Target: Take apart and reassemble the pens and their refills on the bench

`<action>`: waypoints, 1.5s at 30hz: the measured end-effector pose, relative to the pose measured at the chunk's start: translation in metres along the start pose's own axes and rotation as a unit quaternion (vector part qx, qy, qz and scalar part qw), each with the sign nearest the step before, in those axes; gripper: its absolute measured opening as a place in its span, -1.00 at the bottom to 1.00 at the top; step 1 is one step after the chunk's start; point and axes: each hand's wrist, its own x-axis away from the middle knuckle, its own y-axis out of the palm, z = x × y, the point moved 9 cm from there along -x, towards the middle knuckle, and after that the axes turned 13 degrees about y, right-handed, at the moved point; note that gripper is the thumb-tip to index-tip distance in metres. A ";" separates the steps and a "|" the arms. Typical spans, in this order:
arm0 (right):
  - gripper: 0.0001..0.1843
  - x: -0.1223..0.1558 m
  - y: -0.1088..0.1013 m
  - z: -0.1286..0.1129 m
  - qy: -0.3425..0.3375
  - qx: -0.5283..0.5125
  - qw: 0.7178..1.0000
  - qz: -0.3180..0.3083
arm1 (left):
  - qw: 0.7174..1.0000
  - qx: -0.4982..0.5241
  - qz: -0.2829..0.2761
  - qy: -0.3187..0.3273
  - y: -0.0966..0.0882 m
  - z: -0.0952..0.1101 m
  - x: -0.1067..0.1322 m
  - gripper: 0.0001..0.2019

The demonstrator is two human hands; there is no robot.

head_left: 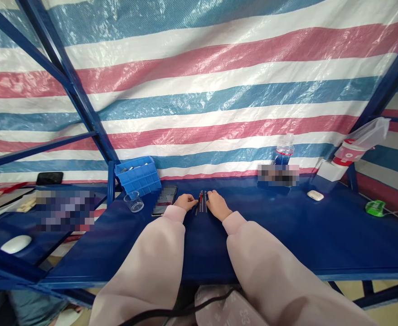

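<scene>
Two pale pink sleeves [154, 258] run out to the far edge of our blue table [287, 240]; both hands rest there palm down, open and relaxed, with nothing gripped. Our left hand [185, 202] and right hand [218, 205] flank a tight group of thin pens or rods [201, 202] lying lengthwise near the middle of that edge, one showing red; the fingertips sit right against the group, though we cannot tell whether they touch it.

We judge this to be the moment before any pick-up, since nothing is lifted; raising one shaft would call for fingertips working under it, as the group lies flat and close together.

Just beyond our left hand lies a phone [165, 200], with a clear glass cup [133, 202] and a blue plastic basket [138, 175] toward the far left corner; a water bottle [284, 149] and a white earbud case [315, 195] sit further along to the right.

We cannot count the thin shafts with certainty, or say what they are; the phone's screen is too small to read, the basket's contents are hard to make out, and two blurred patches [278, 175] hide whatever lies beneath them.
</scene>
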 end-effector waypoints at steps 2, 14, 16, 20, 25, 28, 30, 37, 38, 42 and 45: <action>-0.78 -0.001 0.000 0.002 0.001 -0.014 1.000 0.012 | 1.000 0.006 -0.003 -0.006 0.001 -0.001 0.000 -0.76; -0.65 -0.010 -0.023 0.034 0.085 -0.327 0.923 0.184 | 0.998 -0.012 0.065 0.013 -0.012 0.002 -0.001 -0.80; -0.67 -0.012 -0.021 0.038 0.085 -0.382 0.902 0.183 | 0.996 -0.009 0.085 0.022 -0.015 0.004 -0.001 -0.81; -0.66 -0.020 -0.006 0.047 0.118 -0.490 0.854 0.133 | 0.992 0.006 0.119 0.038 -0.021 0.006 -0.001 -0.79; -0.67 -0.027 0.012 0.042 0.119 -0.614 0.779 0.028 | 0.985 0.042 0.163 0.044 -0.029 0.010 0.002 -0.74; -0.66 -0.027 0.012 0.041 0.111 -0.632 0.766 0.012 | 0.981 0.070 0.174 0.044 -0.031 0.012 0.004 -0.70; -0.65 -0.027 0.013 0.040 0.108 -0.638 0.762 0.002 | 0.980 0.086 0.175 0.041 -0.031 0.011 0.004 -0.68; -0.68 -0.028 0.011 0.028 0.049 -0.640 0.767 -0.019 | 0.973 0.132 0.183 0.046 -0.030 0.009 0.001 -0.63; -0.67 -0.028 0.011 0.026 0.044 -0.636 0.770 -0.024 | 0.971 0.142 0.185 0.048 -0.030 0.009 0.001 -0.61; -0.67 -0.027 0.012 0.021 0.031 -0.616 0.786 -0.047 | 0.963 0.188 0.182 0.058 -0.028 0.010 -0.001 -0.56; -0.68 -0.025 0.010 0.016 0.009 -0.610 0.790 -0.060 | 0.958 0.219 0.176 0.061 -0.026 0.009 -0.002 -0.55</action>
